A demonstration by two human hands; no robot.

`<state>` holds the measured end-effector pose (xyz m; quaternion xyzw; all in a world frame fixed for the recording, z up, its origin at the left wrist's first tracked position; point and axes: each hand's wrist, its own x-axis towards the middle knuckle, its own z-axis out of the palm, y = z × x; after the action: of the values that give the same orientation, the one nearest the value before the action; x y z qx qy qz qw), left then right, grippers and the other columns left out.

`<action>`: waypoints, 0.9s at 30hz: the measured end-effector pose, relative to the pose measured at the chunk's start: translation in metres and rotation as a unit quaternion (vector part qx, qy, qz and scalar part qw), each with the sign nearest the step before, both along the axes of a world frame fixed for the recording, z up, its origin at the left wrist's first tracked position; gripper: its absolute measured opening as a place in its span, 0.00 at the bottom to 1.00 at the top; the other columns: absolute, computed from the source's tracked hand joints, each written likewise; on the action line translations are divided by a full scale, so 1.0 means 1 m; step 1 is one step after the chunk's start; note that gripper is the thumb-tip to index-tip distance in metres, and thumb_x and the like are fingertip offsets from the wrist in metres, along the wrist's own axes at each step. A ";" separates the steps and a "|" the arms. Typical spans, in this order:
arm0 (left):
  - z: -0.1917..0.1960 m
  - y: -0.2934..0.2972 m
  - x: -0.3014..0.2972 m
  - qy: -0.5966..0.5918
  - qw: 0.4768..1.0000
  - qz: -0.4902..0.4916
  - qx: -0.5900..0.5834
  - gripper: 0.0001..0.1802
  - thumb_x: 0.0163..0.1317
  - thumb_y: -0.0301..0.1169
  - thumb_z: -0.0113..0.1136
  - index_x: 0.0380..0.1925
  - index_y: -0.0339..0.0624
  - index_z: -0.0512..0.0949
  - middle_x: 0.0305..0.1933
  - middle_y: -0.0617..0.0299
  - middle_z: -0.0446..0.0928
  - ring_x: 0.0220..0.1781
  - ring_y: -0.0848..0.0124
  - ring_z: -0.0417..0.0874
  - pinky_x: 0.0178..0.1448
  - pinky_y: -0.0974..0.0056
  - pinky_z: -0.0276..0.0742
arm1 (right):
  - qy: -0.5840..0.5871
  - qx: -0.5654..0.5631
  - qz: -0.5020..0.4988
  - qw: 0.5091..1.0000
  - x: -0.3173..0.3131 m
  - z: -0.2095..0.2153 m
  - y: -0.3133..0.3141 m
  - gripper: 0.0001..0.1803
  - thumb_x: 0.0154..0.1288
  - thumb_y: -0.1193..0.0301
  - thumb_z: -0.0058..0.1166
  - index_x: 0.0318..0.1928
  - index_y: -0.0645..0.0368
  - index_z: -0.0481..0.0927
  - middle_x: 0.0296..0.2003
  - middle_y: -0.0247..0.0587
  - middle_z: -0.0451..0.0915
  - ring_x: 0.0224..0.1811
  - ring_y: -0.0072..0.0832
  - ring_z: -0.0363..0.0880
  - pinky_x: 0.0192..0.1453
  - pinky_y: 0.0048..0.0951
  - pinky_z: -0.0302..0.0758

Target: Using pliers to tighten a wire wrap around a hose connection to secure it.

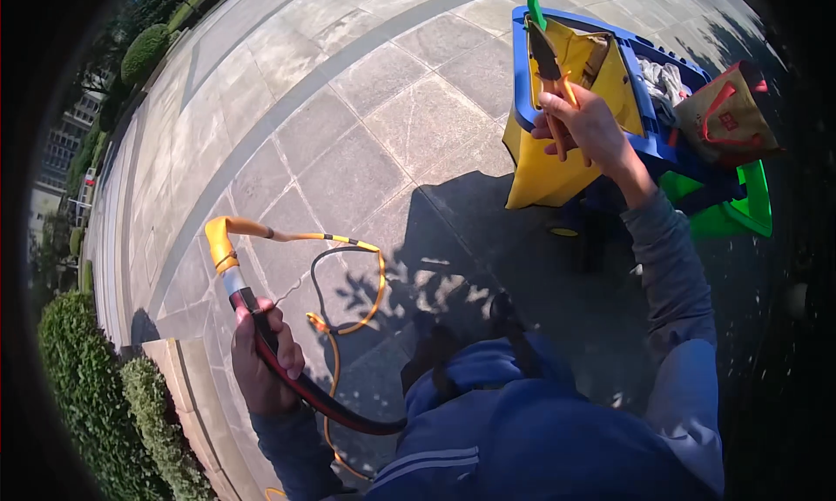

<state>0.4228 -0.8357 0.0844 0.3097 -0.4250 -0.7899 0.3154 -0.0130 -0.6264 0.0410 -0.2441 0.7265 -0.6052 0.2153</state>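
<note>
My left hand (268,357) is wrapped round a curved black-and-red tube (326,405), whose lower end runs to my body. At its upper end is a silver section (233,281), then a yellow-wrapped bend (221,240). From that bend a thin yellow cord (380,279) with black bands loops over the paving. A thin bent wire (289,292) sticks out beside my left fingers. My right hand (585,131) grips orange-handled pliers (557,138), dark jaws upward, above a yellow bag (544,170) hung in a blue cart frame (522,74).
The cart also carries whitish cloths (664,81), a tan paper bag (727,118) with red handles, and a green bin (758,196). Stone paving (348,153) spreads around. At the lower left stand a low stone edge (196,396) and a hedge (91,379).
</note>
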 end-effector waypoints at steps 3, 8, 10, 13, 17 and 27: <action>0.040 0.015 -0.028 0.023 0.999 -0.022 -0.035 0.23 0.81 0.45 0.38 0.50 0.33 0.70 0.36 0.61 0.73 0.14 0.78 0.66 0.13 0.73 0.65 | -0.232 0.083 0.111 0.963 0.064 -0.045 0.019 0.15 0.78 0.60 0.48 0.41 0.61 0.72 0.27 0.43 0.79 0.24 0.29 0.84 0.27 0.32 0.83; 0.079 0.022 -0.035 0.023 0.988 0.019 -0.150 0.28 0.81 0.48 0.37 0.55 0.29 0.68 0.37 0.60 0.71 0.20 0.79 0.67 0.13 0.75 0.64 | -0.306 0.103 0.285 0.903 0.169 -0.074 0.016 0.13 0.75 0.63 0.53 0.44 0.61 0.73 0.28 0.39 0.79 0.24 0.24 0.81 0.28 0.28 0.80; 0.090 0.016 -0.030 0.083 0.979 0.016 -0.186 0.33 0.81 0.50 0.37 0.60 0.22 0.64 0.39 0.56 0.70 0.23 0.77 0.69 0.11 0.75 0.64 | -0.290 0.057 0.366 0.882 0.181 -0.043 0.014 0.16 0.72 0.63 0.57 0.51 0.62 0.74 0.30 0.35 0.78 0.26 0.20 0.80 0.31 0.24 0.79; 0.097 0.005 -0.030 0.107 0.978 0.021 -0.179 0.35 0.80 0.51 0.37 0.62 0.22 0.64 0.40 0.55 0.70 0.23 0.76 0.69 0.11 0.74 0.66 | -0.266 -0.034 0.425 0.865 0.183 0.009 0.005 0.19 0.72 0.62 0.58 0.54 0.63 0.74 0.30 0.34 0.78 0.28 0.19 0.80 0.32 0.23 0.79; 0.105 -0.012 -0.012 0.158 0.971 -0.047 -0.173 0.37 0.80 0.52 0.37 0.63 0.20 0.63 0.41 0.52 0.70 0.23 0.74 0.70 0.10 0.72 0.69 | -0.224 -0.094 0.500 0.831 0.191 0.055 -0.028 0.28 0.70 0.57 0.59 0.60 0.66 0.75 0.36 0.40 0.81 0.30 0.22 0.82 0.33 0.23 0.79; 0.168 -0.014 0.005 0.131 0.967 -0.013 -0.217 0.39 0.79 0.53 0.38 0.69 0.22 0.56 0.42 0.52 0.75 0.18 0.75 0.70 0.08 0.71 0.66 | -0.201 -0.195 0.648 0.709 0.227 0.118 -0.106 0.21 0.78 0.54 0.49 0.44 0.63 0.77 0.22 0.33 0.79 0.22 0.19 0.80 0.30 0.22 0.76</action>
<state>0.4275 -0.8497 0.2527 0.1219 -0.5452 -0.7162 0.4182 0.2141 -0.7325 0.1585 -0.5639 0.1955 -0.4803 0.6428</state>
